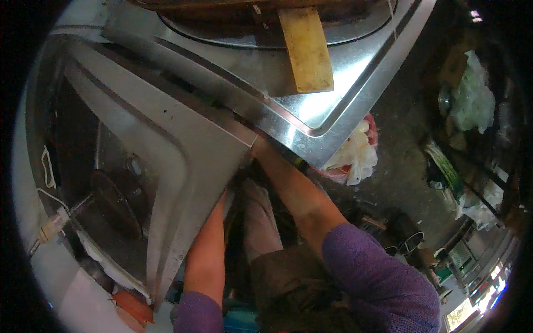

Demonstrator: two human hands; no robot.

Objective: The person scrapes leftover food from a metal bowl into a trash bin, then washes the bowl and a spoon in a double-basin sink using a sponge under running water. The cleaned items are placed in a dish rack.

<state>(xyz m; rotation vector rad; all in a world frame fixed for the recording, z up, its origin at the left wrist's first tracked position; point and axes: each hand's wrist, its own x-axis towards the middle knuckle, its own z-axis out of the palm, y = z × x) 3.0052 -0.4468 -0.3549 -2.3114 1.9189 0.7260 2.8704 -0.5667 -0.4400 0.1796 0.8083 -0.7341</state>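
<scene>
Both of my hands are out of view, hidden beneath the metal edges in front of me; only the forearms and purple knitted sleeves show. On the left is a stainless steel sink (208, 141) with a dark, round pan-like vessel (116, 204) in its basin. My left forearm passes under the sink's near edge. The right forearm reaches into the gap between the sink and a shiny steel stove top (287, 98). A flat yellowish wooden piece (308, 54) juts over the stove top from a brown wooden object (208, 5) at the upper edge.
A red bin (373, 125) lined with a white plastic bag (358, 160) stands below the stove's corner. A tap (54, 227) is at the sink's left. Green leafy stalks (445, 166) and a plastic bag of greens (474, 98) lie at the right. An orange-red object (133, 308) sits lower left.
</scene>
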